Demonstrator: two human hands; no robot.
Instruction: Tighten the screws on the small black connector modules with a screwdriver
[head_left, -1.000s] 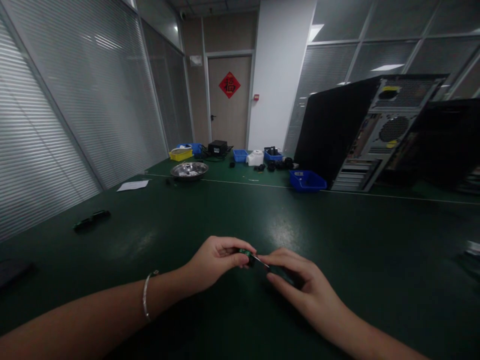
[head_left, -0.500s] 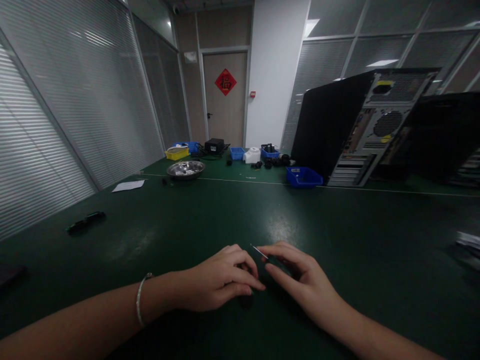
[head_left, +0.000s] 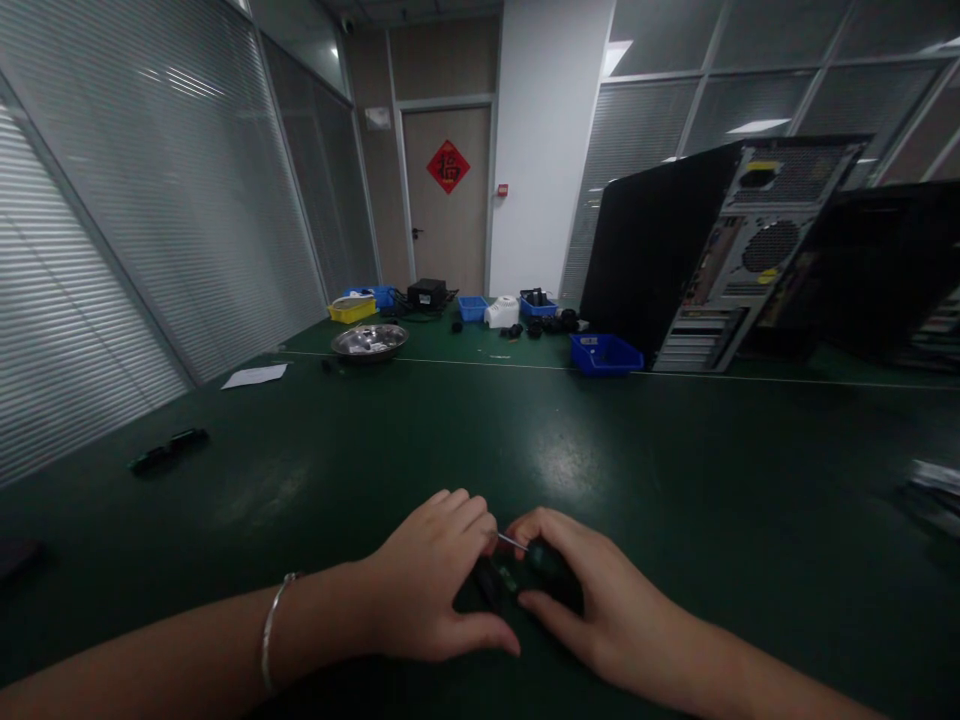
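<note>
My right hand (head_left: 592,590) is closed around the dark handle of a screwdriver (head_left: 514,541), whose thin metal shaft points left. The shaft's end meets the curled fingers of my left hand (head_left: 431,575), which hide its tip. The left thumb stretches out apart from these fingers. Beneath the left palm, between the two hands, is a small dark thing with green on it (head_left: 499,580); its kind is unclear in the shadow. Whether the left fingers grip that thing or the shaft is hidden.
A dark green table (head_left: 360,430) spreads before me. At left lie two dark-green pieces (head_left: 169,450) and a white paper (head_left: 255,376). Farther back are a metal dish (head_left: 370,342), a blue bin (head_left: 606,354) and a computer tower (head_left: 705,260). A blurred silvery thing (head_left: 934,490) lies at far right.
Both hands have turned and lowered slightly. My left fingers now curl at the screwdriver's tip, with the thumb spread away. The screwdriver's dark handle now shows in my right hand.
</note>
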